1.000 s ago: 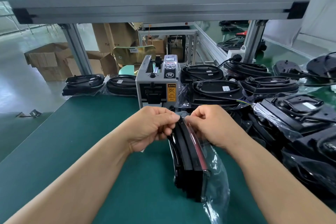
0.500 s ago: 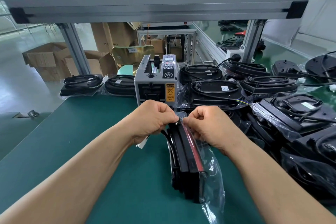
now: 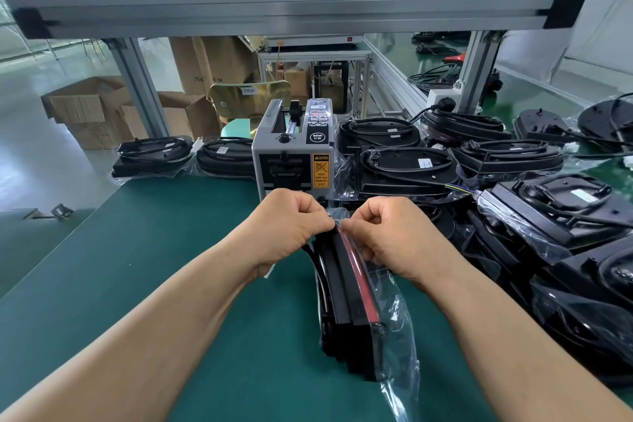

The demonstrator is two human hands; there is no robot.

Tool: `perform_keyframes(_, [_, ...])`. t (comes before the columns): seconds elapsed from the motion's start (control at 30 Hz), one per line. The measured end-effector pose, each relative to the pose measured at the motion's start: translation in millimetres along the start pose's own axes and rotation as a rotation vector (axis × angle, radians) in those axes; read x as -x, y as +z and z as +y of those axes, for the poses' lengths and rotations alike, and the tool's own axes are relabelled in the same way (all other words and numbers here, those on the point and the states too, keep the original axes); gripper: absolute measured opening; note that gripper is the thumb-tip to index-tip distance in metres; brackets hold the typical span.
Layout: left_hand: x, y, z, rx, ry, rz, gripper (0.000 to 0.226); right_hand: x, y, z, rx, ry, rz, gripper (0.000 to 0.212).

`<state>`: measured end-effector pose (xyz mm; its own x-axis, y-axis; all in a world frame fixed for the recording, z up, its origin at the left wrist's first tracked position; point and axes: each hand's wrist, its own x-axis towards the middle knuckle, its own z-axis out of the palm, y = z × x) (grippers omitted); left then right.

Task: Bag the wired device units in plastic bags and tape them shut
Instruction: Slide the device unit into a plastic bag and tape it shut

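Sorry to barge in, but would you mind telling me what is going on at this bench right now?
A person is bagging a black wired device unit, which stands on edge on the green table. The left hand and right hand pinch the top of the clear plastic bag around it, just in front of the grey tape dispenser. No tape is visible on the bag. More units are piled to the right.

I get bright, even light; the floor [image 3: 30,147] is washed pale. Shadows on the tabletop [image 3: 164,250] are faint. The overhead beam [image 3: 301,10] bows from wide-angle distortion; the plastic bag [image 3: 400,336] glints.
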<state>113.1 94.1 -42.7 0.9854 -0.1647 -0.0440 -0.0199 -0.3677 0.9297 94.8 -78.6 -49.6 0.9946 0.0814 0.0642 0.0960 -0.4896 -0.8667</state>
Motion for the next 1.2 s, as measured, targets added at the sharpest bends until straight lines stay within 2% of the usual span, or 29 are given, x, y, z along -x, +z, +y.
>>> perform_keyframes(0.33, [0, 2, -7, -0.037, 0.030, 0.043, 0.031, 1, 0, -3, 0.000, 0.000, -0.006, 0.022])
perform_keyframes(0.6, [3, 4, -15, -0.050, 0.085, 0.105, 0.015, 1, -1, 0, -0.003, 0.005, -0.001, 0.022])
perform_keyframes(0.73, [1, 16, -17, 0.143, -0.094, 0.159, 0.021, -1, -4, 5, 0.007, 0.018, 0.004, 0.020])
perform_keyframes(0.83, [0, 28, -13, 0.270, -0.209, 0.158, 0.017, -2, -7, 8, -0.034, 0.044, -0.006, 0.021])
perform_keyframes(0.97, [0, 33, -8, 0.319, -0.246, 0.141, 0.022, -2, -11, 10, -0.061, 0.060, 0.012, 0.021])
perform_keyframes(1.1, [5, 27, -4, 0.290, -0.267, 0.055, 0.041, -2, -11, 10, -0.093, 0.080, 0.020, 0.017])
perform_keyframes(1.2, [5, 24, -4, 0.306, -0.288, 0.032, 0.033, -1, -9, 9, -0.082, 0.072, 0.001, 0.017])
